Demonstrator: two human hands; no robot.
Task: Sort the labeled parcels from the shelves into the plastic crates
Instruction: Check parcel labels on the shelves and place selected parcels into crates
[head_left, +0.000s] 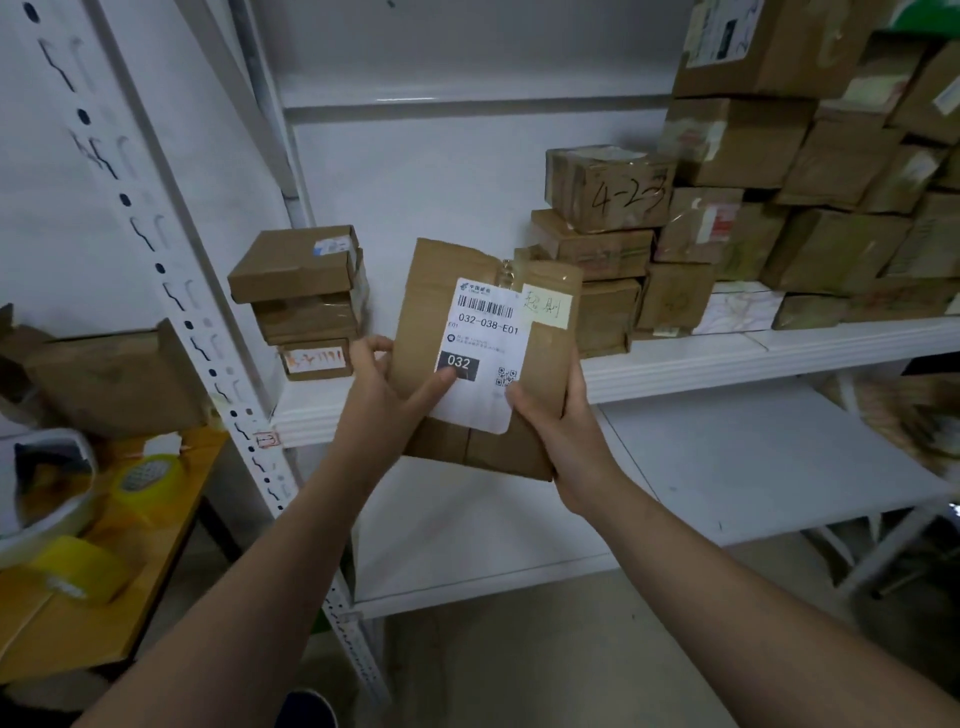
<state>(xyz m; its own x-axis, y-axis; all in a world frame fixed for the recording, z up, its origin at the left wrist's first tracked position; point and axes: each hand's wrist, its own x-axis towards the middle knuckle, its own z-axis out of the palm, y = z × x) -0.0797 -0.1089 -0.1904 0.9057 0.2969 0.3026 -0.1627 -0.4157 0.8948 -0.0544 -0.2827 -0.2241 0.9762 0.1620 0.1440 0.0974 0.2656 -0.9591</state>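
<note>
One head-worn wide-angle view looks forward and down, close to the shelf (727, 358) at arm's reach.

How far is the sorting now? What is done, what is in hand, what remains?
Done: cannot tell, no crate is in view. In hand: the left hand and right hand hold one parcel labeled 032-038-E01. Left: a small stack and a big pile of boxes sit on the shelf.
</note>
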